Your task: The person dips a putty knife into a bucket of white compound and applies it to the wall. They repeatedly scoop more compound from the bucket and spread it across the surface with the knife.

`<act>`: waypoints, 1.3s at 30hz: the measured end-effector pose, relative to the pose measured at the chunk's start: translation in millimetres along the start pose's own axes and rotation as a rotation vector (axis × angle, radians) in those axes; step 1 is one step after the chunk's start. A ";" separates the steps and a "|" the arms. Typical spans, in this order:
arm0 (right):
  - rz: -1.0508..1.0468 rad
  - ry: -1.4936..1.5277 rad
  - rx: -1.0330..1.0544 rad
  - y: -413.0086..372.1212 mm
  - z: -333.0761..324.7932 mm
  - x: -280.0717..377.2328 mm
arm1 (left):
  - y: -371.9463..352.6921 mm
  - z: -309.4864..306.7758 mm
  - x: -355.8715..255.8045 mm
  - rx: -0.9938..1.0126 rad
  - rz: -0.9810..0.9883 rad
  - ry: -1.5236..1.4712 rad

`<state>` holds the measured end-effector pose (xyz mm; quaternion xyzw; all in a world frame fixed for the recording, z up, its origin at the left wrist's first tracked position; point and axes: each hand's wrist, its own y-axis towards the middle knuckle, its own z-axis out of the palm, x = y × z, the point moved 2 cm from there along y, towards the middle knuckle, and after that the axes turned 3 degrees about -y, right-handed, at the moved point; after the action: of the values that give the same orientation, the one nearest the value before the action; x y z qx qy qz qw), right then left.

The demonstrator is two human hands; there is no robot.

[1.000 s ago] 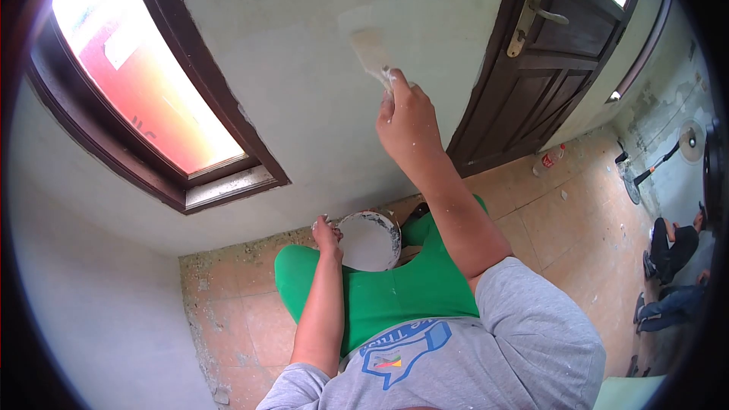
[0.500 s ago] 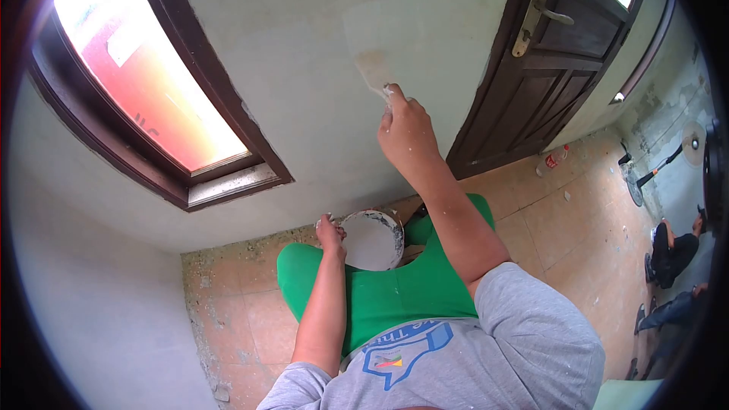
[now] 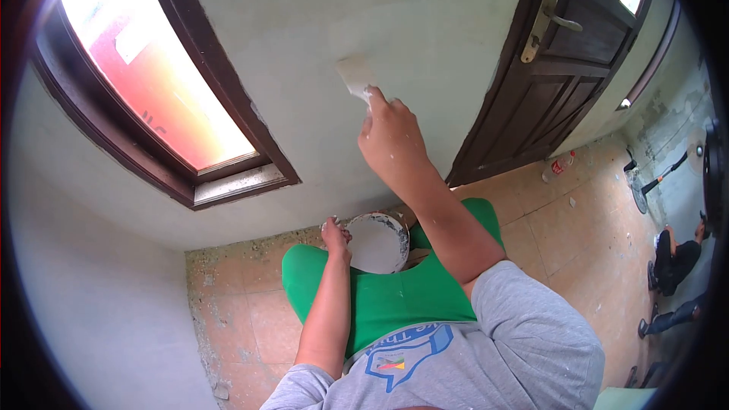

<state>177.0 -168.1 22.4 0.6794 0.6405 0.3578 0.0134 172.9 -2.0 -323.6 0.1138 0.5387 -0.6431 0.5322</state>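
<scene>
My right hand (image 3: 392, 133) is closed on the handle of a flat, pale scraper (image 3: 355, 74), whose wide blade lies at the wall (image 3: 304, 23) between the window and the door. Low down, my left hand (image 3: 335, 234) is closed beside the left rim of a round bucket (image 3: 377, 243) of white paste. Something small and whitish shows at its fingers, too small to name. The bucket stands between my knees, with dark smears along its inner right side.
A brown-framed window (image 3: 269, 171) is at the left, a dark wooden door (image 3: 543, 99) at the right. A plastic bottle (image 3: 558, 167) and a standing fan (image 3: 642, 193) are on the tiled floor (image 3: 547, 235). Two people (image 3: 672, 262) are at the far right.
My right hand and the scraper have moved left across the wall. The whole view has shifted slightly. My left hand keeps its place beside the bucket.
</scene>
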 end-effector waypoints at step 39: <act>-0.007 -0.031 0.027 -20.2 53.8 5.5 | -1.0 -4.6 -2.4 0.011 -0.009 -0.012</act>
<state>186.3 -135.9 -24.7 0.6827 0.6474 0.3385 0.0152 171.1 2.9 -323.2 0.1103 0.5322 -0.6493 0.5319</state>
